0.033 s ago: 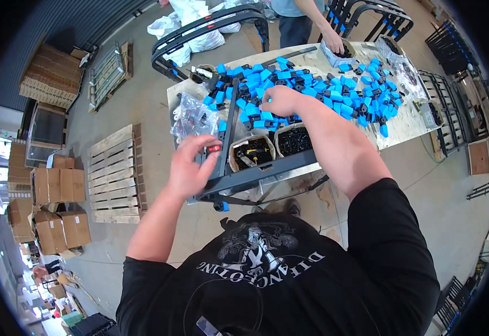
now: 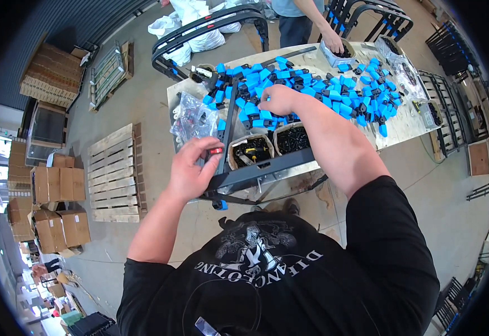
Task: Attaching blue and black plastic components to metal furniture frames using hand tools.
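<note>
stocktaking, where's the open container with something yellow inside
In the head view, the container sits at the table's near side, right of the left hand, just left of the black-parts bin.

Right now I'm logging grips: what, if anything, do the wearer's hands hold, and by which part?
The left hand is at a red piece, the right hand at blue pieces; whether either grips anything, and where, cannot be told.

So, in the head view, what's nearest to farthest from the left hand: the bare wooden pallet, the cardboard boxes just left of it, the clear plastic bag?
1. Clear plastic bag: just beyond the left hand.
2. Wooden pallet: left of that hand.
3. Cardboard boxes: farther left, past the pallet.
</note>
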